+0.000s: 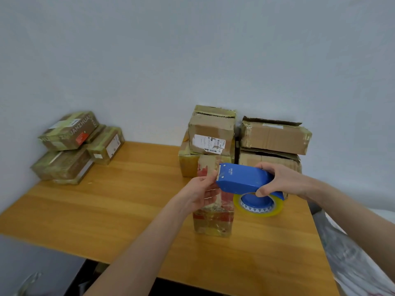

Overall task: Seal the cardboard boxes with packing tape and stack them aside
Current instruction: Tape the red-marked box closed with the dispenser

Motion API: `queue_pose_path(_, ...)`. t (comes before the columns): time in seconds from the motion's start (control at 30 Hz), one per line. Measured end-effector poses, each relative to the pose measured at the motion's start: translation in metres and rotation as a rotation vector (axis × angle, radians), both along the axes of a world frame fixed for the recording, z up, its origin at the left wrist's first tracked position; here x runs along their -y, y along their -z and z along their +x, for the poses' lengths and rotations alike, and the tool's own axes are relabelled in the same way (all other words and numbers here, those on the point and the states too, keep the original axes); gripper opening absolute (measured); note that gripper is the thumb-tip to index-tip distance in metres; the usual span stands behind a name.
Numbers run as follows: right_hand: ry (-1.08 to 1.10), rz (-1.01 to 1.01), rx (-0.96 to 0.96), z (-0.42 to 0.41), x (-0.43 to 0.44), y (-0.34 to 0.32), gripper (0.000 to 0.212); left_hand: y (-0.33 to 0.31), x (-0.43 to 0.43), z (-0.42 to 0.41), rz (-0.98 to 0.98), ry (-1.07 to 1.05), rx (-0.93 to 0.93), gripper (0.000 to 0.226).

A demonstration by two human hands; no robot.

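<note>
Three taped boxes (70, 146) sit piled at the frame's left; four other boxes (211, 133) stand in two stacked pairs at centre back. One upright box (212, 218) stands mid-table (128, 210), its top gripped by the left hand (201, 193). The right hand (282, 180) grasps one blue tape dispenser (241, 178), whose front end meets that box.

On my feed the left hand (201, 193) and right hand (284, 181) are both bare, and so are the left forearm (149, 242) and right forearm (342, 201), right out to the frame's edge. The arms look slim, with narrow wrists. Pale grey-white patterned cloth (350, 253) shows under the right forearm; I can't tell whether it is clothing.
</note>
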State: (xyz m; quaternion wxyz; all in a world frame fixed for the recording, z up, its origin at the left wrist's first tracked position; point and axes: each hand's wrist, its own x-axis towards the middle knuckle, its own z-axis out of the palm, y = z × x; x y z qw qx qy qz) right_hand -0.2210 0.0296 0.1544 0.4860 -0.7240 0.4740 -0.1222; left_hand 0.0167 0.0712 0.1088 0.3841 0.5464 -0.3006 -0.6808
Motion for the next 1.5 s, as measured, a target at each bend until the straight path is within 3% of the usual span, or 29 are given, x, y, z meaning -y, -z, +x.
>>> queue_pose_path(0.2, 0.001, 0.011, 0.020, 0.003, -0.001, 0.003, 0.057, 0.013, -0.006, 0.006, -0.015, -0.026, -0.068, 0.013)
queue_pose_path(0.33, 0.005, -0.003, 0.021, 0.006, 0.002, 0.001, 0.057, 0.009, -0.005, 0.010, 0.032, -0.074, -0.124, 0.030)
queue_pose_path(0.57, -0.080, -0.111, -0.051, 0.017, 0.003, 0.002, 0.059, 0.014, -0.001, 0.011, -0.033, -0.120, 0.211, 0.010)
queue_pose_path(0.7, -0.189, -0.262, -0.206, 0.023, 0.002, 0.004, 0.080, 0.016, 0.002, 0.012, -0.054, -0.129, 0.355, 0.010)
queue_pose_path(0.8, -0.220, -0.301, -0.206, 0.024, 0.003, 0.007, 0.082, 0.014, 0.002, 0.019, -0.059, -0.103, 0.344, 0.013)
queue_pose_path(0.93, -0.216, -0.303, -0.217, 0.012, 0.002, 0.006, 0.068, 0.010, -0.002, 0.045, -0.074, -0.119, 0.371, 0.012)
queue_pose_path(1.1, -0.195, -0.202, -0.235, -0.022, -0.005, 0.009, 0.066, 0.027, -0.018, 0.086, -0.009, -0.191, 0.431, 0.017)
queue_pose_path(1.5, -0.152, -0.160, -0.300, -0.040, -0.007, 0.048, 0.064, 0.057, -0.025, 0.073, -0.039, -0.175, 0.656, 0.020)
